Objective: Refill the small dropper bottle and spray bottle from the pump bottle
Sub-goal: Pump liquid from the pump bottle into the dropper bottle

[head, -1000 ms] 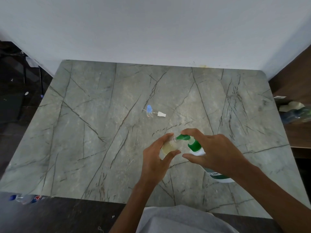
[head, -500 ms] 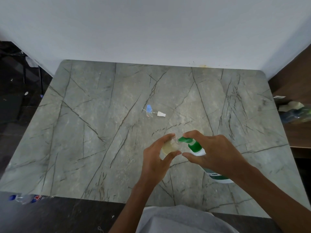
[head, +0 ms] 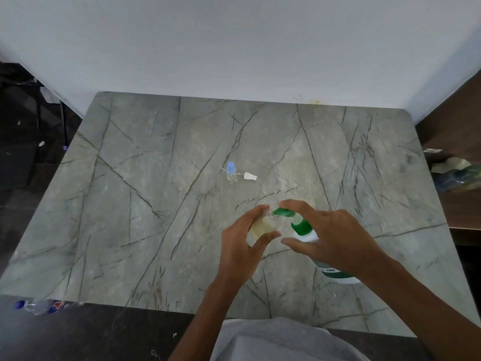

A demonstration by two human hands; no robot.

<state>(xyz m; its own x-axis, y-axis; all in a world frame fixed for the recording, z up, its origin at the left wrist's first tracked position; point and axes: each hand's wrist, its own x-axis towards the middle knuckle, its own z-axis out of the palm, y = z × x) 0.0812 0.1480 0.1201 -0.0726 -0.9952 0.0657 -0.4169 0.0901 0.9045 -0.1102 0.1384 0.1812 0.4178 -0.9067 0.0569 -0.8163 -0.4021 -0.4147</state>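
Note:
My left hand [head: 243,247] grips a small clear bottle [head: 263,225] holding yellowish liquid, its open mouth right under the green spout. My right hand [head: 335,238] is on the white pump bottle [head: 305,231], with the forefinger resting on the green pump head [head: 283,212]; the bottle's body is mostly hidden behind the hand and wrist. Farther back on the table stands a small clear dropper bottle [head: 231,173] with a blue cap. A white spray nozzle with its thin tube [head: 250,176] lies beside it.
The grey marble table [head: 145,204] meets a white wall at the back. A plastic bottle [head: 39,306] lies on the dark floor at the near left. A wooden shelf with bagged items [head: 458,173] sits to the right.
Both hands and the two bottles stay in nearly the same place. The right forefinger has shifted slightly on the pump head.

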